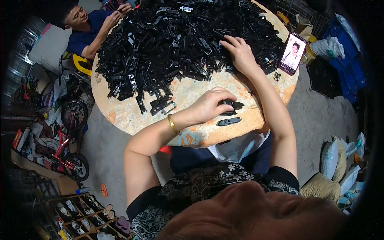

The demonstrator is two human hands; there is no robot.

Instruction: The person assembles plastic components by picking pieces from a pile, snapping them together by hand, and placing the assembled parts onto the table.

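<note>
A large heap of small black parts (176, 44), some with shiny metal pieces, covers the far side of the round table. My left hand (212, 105), with a gold bangle at the wrist, is near the front edge, its fingers curled round a black part (237, 106). Just below that hand, one separate black part (229, 121) lies on the tabletop. My right hand (242, 57) reaches over the right side of the heap, fingers stretched out and slightly apart, nothing visibly held. What lies under its palm is hidden.
A patterned cloth covers the table (124, 116). A phone (293, 54) stands upright at its right edge. Across at the far left, a co-worker (90, 30) handles something small. A white bag (240, 148) hangs below the front edge. A red bicycle (64, 140) and sacks (330, 158) stand around.
</note>
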